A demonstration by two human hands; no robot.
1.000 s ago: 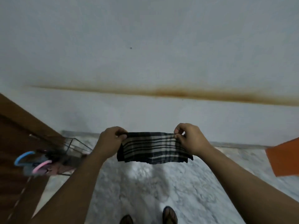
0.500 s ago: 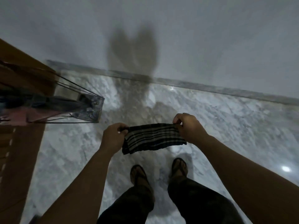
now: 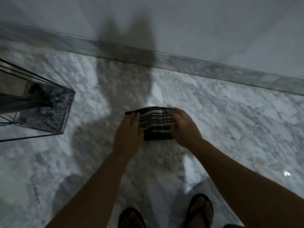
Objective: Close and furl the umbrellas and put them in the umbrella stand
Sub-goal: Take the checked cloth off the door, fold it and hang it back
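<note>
I am holding a small plaid cloth piece (image 3: pixel 155 124) between both hands over the marble floor (image 3: pixel 230 122); it is looking like an umbrella sleeve, though I cannot be sure. My left hand (image 3: pixel 129 134) is gripping its left end and my right hand (image 3: pixel 184 127) its right end, so its long axis is running side to side. The wire umbrella stand (image 3: pixel 49 111) is standing well off to the left, nearer my left hand.

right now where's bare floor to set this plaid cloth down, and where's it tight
Bare marble floor lies right of the plaid cloth, bounded by the skirting. Another bare patch sits between the wire umbrella stand and the left hand. It's tight nearest you, by the sandalled feet.
</note>
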